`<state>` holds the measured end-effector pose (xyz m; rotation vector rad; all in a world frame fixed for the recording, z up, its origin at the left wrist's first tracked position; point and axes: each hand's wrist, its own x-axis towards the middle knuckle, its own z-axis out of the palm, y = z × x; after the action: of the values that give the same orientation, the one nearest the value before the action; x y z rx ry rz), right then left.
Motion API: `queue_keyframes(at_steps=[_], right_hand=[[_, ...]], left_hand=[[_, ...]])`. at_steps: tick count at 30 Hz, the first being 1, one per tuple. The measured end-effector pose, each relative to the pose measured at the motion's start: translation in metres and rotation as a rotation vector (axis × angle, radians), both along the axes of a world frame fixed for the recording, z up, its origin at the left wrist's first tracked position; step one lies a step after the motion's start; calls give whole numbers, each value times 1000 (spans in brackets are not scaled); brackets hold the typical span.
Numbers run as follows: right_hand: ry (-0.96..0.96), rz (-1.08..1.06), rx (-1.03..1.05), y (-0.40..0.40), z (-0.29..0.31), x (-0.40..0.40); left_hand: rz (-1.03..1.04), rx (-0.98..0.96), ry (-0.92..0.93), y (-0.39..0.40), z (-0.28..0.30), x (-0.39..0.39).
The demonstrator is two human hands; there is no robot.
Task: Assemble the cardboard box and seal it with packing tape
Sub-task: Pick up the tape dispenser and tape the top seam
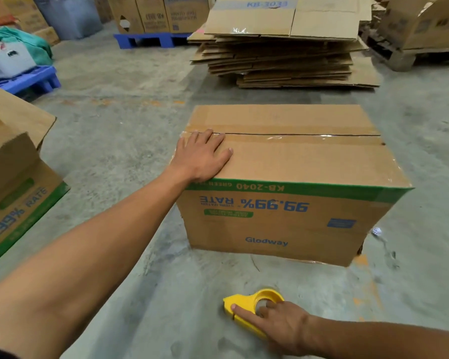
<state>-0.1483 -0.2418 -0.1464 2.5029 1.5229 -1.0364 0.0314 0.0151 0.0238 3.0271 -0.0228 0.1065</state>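
One cardboard box (290,182) stands upside down on the concrete floor (130,125), its printing inverted, its top flaps closed and a strip of clear packing tape (296,137) shining along the centre seam. The left hand (201,156) lies flat on the box's top at the corner nearest it, palm down and fingers spread, grasping nothing; its fingertips reach the taped seam. The rest of the box stretches away to the right of that hand, and the green band along the box's upper edge runs just under the wrist.

Well apart from the left hand, nearer the person and low on the floor, the right hand (280,322) is on a yellow tape dispenser (252,307). Its forefinger lies straight along the dispenser's flat top toward the pointed end, and another finger dips into the round opening of the roll; the grip is loose, and whether the dispenser is lifted or resting on the floor cannot be told. The box's near face stands just beyond this hand.

Far past the left hand's fingertips, a stack of flattened cartons (283,60) sits on the floor. Off to the left of the left forearm stands another printed box (18,198) with a raised flap, and beyond it a blue pallet (29,81) carries a grey bin. More cartons rest on a second blue pallet (151,40) in the far distance.
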Motion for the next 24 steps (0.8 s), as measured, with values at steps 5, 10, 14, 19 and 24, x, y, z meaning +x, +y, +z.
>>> queue_keyframes(at_steps=[5,10,14,19,24], right_hand=[[31,-1,-39,-1,5,10],[82,-108,-79,13,12,22],[412,-519,104,26,38,43],[985,-771,492,36,99,68],[1033,-616,847,28,203,122]], left_hand=[[3,-1,15,0,3,3],[-7,-17,30,-1,8,5],[6,-51,29,-3,12,6],[5,-140,50,-2,23,8],[-82,-409,-217,-1,66,8]])
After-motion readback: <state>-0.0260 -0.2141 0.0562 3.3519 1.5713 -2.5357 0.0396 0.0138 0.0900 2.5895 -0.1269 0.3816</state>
